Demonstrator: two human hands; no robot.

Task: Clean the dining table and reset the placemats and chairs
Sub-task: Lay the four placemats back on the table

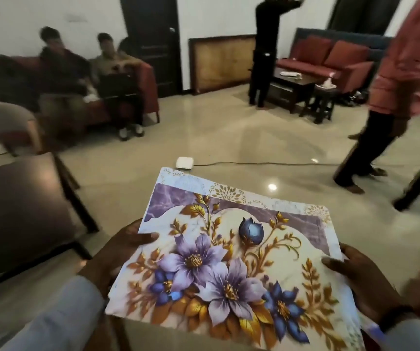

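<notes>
I hold a stack of floral placemats [229,252] in front of me, above the floor. The top one shows purple and blue flowers with gold leaves; a second mat's edge peeks out behind it. My left hand [120,252] grips the left edge, thumb on top. My right hand [363,277] grips the right edge, thumb on the mat's face. A dark wooden chair [19,211] with a brown seat stands at the left.
A person in a pink shirt [401,79] walks at the right. Another person in black [264,51] stands at the back. People sit on a red sofa [150,79] at the left. A white box [185,162] with a cable lies on the tiled floor.
</notes>
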